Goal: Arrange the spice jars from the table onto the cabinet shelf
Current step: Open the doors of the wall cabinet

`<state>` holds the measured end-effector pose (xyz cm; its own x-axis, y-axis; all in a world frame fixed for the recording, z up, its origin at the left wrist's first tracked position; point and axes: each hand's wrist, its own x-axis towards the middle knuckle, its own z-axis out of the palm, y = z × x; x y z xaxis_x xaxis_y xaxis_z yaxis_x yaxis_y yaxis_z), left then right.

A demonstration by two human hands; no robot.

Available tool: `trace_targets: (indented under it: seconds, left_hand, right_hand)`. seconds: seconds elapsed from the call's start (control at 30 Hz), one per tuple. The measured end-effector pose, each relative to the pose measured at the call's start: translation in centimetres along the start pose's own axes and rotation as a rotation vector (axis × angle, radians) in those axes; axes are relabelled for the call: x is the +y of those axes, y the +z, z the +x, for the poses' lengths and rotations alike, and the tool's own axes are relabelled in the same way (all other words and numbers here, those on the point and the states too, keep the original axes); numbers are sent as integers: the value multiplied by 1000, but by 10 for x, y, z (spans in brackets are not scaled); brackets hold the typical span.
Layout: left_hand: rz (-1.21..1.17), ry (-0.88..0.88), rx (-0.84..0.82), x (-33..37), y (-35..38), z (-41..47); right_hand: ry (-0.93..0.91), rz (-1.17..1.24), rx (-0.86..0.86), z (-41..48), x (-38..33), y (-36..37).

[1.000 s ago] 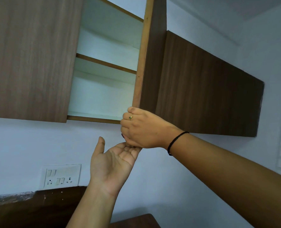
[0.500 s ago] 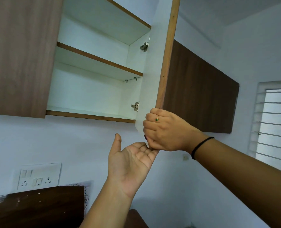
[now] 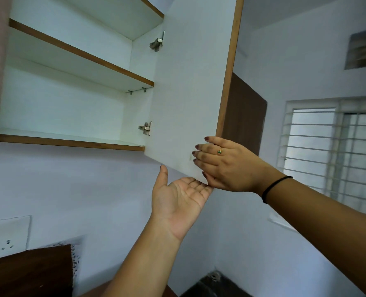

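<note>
- Cabinet (image 3: 70,143): top and left edges are cropping it.
- Switch plate (image 3: 5,234): left edge is cutting it off, and its sockets are blurring.
- Window (image 3: 332,151): running off right, blurring.
- Dark object (image 3: 212,285) at bottom edge: blurring beyond identification.

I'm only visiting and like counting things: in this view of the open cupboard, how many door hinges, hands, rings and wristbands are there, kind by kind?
Door hinges: 2
Hands: 2, the left hand and the right hand
Ring: 1
Wristband: 1
Total: 6
</note>
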<state>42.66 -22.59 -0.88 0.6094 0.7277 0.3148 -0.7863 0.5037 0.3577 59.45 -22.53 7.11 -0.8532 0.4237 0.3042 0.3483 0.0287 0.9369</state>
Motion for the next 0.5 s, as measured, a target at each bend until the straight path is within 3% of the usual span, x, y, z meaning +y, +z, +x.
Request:
trace_targets:
  seconds: [0.5]
  left_hand:
    - [-21,-142,55,-30,-7,56]
  right_hand:
    - [72,-37,-433,-59,12,10]
